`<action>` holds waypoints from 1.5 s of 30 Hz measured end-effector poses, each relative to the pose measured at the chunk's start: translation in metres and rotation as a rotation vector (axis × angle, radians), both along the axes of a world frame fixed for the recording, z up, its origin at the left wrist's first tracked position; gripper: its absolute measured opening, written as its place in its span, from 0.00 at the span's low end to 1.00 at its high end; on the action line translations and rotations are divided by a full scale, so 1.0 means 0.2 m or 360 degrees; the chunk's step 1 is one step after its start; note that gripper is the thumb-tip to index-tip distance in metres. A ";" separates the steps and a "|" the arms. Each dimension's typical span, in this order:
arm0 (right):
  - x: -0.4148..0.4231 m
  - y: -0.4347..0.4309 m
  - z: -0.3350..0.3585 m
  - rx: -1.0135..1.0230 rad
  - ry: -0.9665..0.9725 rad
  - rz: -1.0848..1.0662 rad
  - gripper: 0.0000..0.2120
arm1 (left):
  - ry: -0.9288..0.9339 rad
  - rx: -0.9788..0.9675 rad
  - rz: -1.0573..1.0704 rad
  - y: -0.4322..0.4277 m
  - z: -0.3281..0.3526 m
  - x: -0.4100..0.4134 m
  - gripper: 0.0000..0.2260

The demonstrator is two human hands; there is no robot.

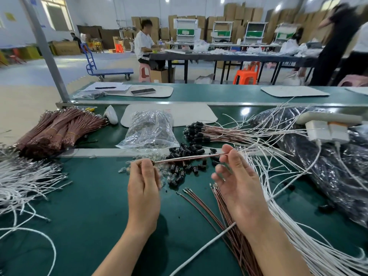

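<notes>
Between my two hands stretches a thin brown wire point(189, 157), held above the green table point(83, 206). My left hand point(143, 188) pinches its left end with curled fingers. My right hand point(237, 182) pinches the right end between thumb and forefinger, the other fingers spread loosely. Below the wire lies a heap of small black caps point(185, 166) mixed with clear bulbs point(127, 168). Loose brown wires point(221, 214) lie under my right forearm.
Bundled brown wires point(59, 128) lie far left and white wires point(23, 182) at the left edge. A clear bag of parts point(149, 130) sits centre back. More white wires point(294, 226) and a dark plastic bag point(328, 166) fill the right. Finished capped wires point(215, 132) lie behind.
</notes>
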State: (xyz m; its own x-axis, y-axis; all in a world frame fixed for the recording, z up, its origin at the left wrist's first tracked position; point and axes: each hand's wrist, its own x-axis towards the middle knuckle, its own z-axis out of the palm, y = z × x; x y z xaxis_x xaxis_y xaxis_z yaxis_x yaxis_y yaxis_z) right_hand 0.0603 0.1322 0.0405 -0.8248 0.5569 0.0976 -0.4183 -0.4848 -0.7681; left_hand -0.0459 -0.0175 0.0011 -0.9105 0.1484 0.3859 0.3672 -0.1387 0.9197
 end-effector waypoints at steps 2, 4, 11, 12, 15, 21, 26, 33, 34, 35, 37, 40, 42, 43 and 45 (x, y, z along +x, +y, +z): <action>0.01 0.03 0.09 0.0108 0.0066 -0.0054 0.10 | 0.0024 0.0005 -0.0063 0.00 0.02 -0.01 0.11; 0.02 0.11 0.20 0.0237 0.0153 -0.0124 0.09 | 0.0043 0.0024 -0.0135 0.01 0.08 -0.05 0.07; -0.13 0.53 0.55 0.0535 0.0077 -0.0451 0.08 | 0.0384 -0.0363 -0.0179 0.36 0.44 -0.36 0.05; -0.18 0.61 0.56 0.0485 0.0016 -0.0502 0.08 | 0.0409 -0.0433 -0.0174 0.44 0.47 -0.42 0.06; -0.32 0.83 0.49 0.0372 -0.0263 -0.0483 0.11 | 0.0464 -0.0698 -0.0147 0.69 0.49 -0.61 0.09; -0.51 1.08 0.20 0.0245 -0.0734 -0.0230 0.12 | 0.0494 -0.1178 -0.0153 1.01 0.32 -0.87 0.09; -0.53 1.09 0.03 0.0262 -0.0824 -0.0233 0.08 | 0.0409 -0.1568 -0.0227 1.10 0.24 -0.97 0.12; -0.41 0.99 0.04 0.0551 -0.0852 -0.0362 0.11 | 0.0537 -0.1340 -0.0250 0.88 0.31 -0.79 0.14; -0.38 0.96 0.05 0.0582 -0.0842 -0.0382 0.11 | 0.0597 -0.1319 -0.0324 0.80 0.31 -0.72 0.14; -0.36 0.92 0.06 0.0609 -0.0826 -0.0395 0.12 | 0.0655 -0.1322 -0.0418 0.72 0.30 -0.64 0.14; -0.31 0.83 0.08 0.0668 -0.0799 -0.0402 0.11 | 0.0772 -0.1435 -0.0629 0.54 0.27 -0.48 0.14; -0.25 0.67 0.10 0.0790 -0.0799 -0.0353 0.11 | 0.0911 -0.1671 -0.1013 0.29 0.19 -0.28 0.12; -0.20 0.55 0.08 0.0910 -0.0819 -0.0303 0.11 | 0.0900 -0.1736 -0.1238 0.18 0.15 -0.18 0.13; -0.18 0.49 0.07 0.0991 -0.0849 -0.0281 0.11 | 0.0913 -0.1762 -0.1300 0.14 0.13 -0.15 0.14; -0.14 0.38 0.03 0.1188 -0.0930 -0.0275 0.11 | 0.1028 -0.1876 -0.1323 0.09 0.08 -0.10 0.16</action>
